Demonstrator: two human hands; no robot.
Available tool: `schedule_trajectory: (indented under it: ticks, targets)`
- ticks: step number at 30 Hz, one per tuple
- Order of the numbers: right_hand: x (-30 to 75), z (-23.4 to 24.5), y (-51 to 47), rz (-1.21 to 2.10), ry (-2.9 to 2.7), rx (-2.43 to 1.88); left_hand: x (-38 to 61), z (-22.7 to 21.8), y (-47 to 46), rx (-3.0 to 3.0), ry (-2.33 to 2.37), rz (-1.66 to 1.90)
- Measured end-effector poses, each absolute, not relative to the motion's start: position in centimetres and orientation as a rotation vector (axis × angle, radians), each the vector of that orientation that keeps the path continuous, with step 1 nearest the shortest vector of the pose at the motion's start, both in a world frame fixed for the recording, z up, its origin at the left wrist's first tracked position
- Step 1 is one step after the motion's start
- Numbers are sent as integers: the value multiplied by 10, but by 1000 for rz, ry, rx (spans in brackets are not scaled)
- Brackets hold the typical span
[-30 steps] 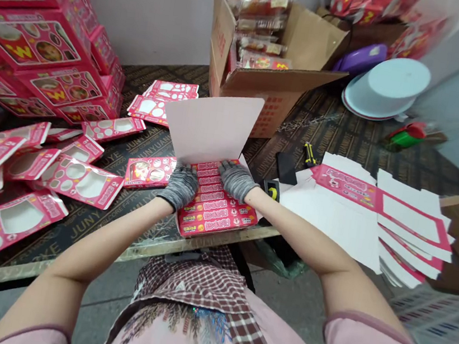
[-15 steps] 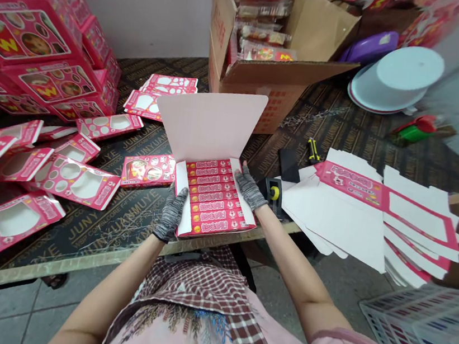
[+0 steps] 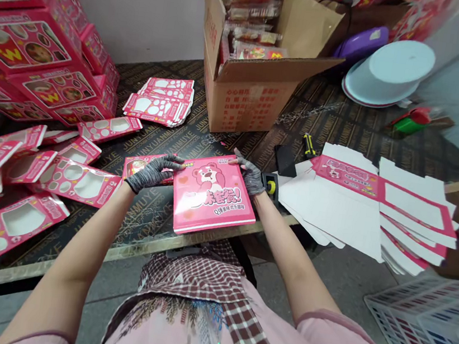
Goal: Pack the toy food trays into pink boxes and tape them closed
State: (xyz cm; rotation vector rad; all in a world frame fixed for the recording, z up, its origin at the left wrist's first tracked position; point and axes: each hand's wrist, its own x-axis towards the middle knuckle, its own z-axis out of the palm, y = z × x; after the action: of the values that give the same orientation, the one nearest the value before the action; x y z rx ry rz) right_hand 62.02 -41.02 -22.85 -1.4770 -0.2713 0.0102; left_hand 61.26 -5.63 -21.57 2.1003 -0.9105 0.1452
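Observation:
A pink cardboard box point(image 3: 209, 197) with a cartoon bear on its lid lies at the table's front edge. The lid covers what is inside, and a thin white strip shows along its near side. My left hand point(image 3: 154, 171), in a grey knit glove, grips the box at its far left corner. On the far right corner, my right hand point(image 3: 252, 176), gloved alike, has its fingers around the edge. Partly under my left hand lies a small pink printed box point(image 3: 134, 165).
Window-cut pink cartons point(image 3: 82, 181) lie on the left, with stacked pink boxes point(image 3: 51, 81) behind. An open brown carton point(image 3: 247, 104) of packets stands at the back. On the right are flat cardboard blanks point(image 3: 334, 208), a tape dispenser point(image 3: 270, 187) and a yellow-black cutter point(image 3: 309, 145).
The box's raised white lid has come down over the rows of red packets. My left hand has moved from the box's near left side to its far left corner; my right hand stays alongside.

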Motion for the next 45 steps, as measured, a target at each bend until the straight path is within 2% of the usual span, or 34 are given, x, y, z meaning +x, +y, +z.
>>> schedule_trajectory:
  ticks: [6,13,22,33,40,45]
  targets:
    - [550,-237,-450,-105,-594,-2130,548,-236,-109,2350,-694,221]
    - [491,-233,-477,-116,-789,-2437,432,-264,-135,2435,-735,359]
    - [490,-208,-468,-46,-1085,-2558,439,-273,-124,2387,-675,425]
    - [524,-208,-486,78,-977,-2144,434,-260,-139,2191,-525,471]
    - [487,-229,-481,-58,-929,-2256,428,-266,-132,2305,-598,489]
    - [469,-250,-478,-238,-931,-2377,432,-260,-193,2342,-638,443]
